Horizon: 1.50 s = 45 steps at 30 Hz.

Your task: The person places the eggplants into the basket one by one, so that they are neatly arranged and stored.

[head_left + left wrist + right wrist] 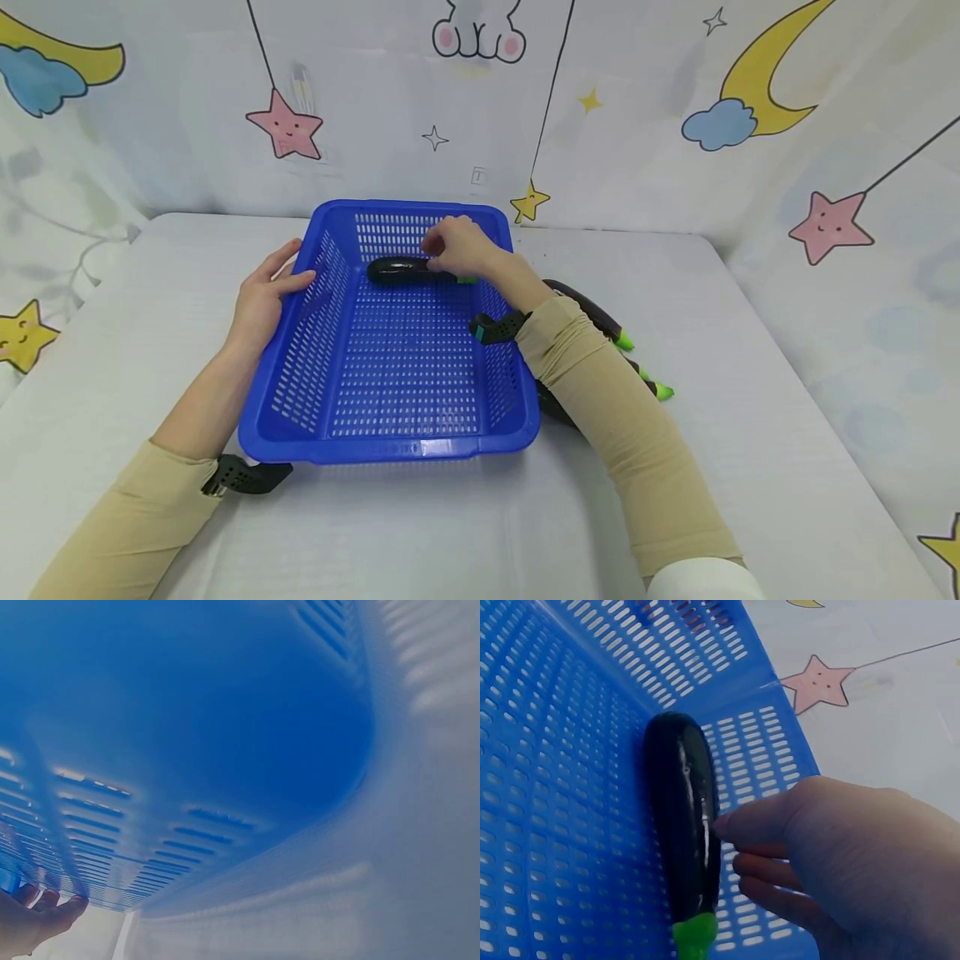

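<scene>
A blue perforated plastic basket [405,450] stands on the white table. Inside it, along the far wall, lies a dark, glossy eggplant [681,810] with a green stem end. My right hand [465,246] reaches into the basket above that eggplant. In the right wrist view the thumb tip is right at the eggplant's side, while the other fingers hang loosely bent beside it, not around it. My left hand [261,304] holds the basket's left side, thumb over the rim; in the left wrist view its fingertips [75,904] lie against the outer wall.
Several more eggplants [588,308] with green stem ends lie on the table [720,467] right of the basket, partly hidden by my right forearm. A white cloth [375,100] printed with stars and moons hangs behind the table.
</scene>
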Motion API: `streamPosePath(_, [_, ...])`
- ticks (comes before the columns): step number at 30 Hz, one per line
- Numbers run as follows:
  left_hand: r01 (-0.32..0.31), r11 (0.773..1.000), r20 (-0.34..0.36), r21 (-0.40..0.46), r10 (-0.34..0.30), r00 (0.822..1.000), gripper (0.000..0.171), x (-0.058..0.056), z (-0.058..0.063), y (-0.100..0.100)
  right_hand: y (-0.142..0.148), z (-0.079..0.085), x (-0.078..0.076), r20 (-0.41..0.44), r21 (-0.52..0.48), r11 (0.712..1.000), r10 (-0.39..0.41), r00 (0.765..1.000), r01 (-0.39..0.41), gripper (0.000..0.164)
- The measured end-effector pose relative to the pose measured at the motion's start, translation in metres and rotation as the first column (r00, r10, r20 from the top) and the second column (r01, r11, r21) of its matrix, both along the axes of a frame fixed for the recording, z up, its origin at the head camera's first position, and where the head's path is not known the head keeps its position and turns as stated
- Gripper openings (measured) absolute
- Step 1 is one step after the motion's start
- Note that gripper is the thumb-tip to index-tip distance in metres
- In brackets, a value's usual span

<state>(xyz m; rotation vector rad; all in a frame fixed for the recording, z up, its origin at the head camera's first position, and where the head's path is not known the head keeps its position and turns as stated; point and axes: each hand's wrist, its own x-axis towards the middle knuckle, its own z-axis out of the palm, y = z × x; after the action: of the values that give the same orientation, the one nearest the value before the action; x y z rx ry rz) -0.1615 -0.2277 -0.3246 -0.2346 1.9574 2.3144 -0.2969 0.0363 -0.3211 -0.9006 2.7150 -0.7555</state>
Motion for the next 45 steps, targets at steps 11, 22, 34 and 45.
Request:
streamPosePath(11, [0.002, 1.000, -0.009, 0.026, -0.002, 1.000, 0.068, 0.000, -0.002, 0.001, 0.008, 0.026, 0.006, 0.052, -0.106, 0.994, 0.002, 0.999, 0.004, 0.034])
streamPosePath(22, [0.009, 1.000, -0.008, -0.014, -0.009, 1.000, 0.068, -0.001, -0.003, 0.000, 0.033, 0.055, 0.015, 0.016, -0.105, 0.994, 0.003, 1.000, -0.001, 0.037])
streamPosePath(34, [0.018, 1.000, 0.006, 0.020, -0.018, 1.000, 0.069, -0.001, -0.002, -0.001, 0.076, 0.056, 0.034, -0.071, -0.235, 0.972, 0.017, 0.997, -0.033, 0.027])
streamPosePath(45, [0.012, 0.999, -0.001, 0.043, -0.012, 1.000, 0.070, -0.001, -0.001, -0.001, 0.120, 0.037, 0.051, -0.116, -0.277, 0.960, -0.068, 0.991, 0.034, 0.029])
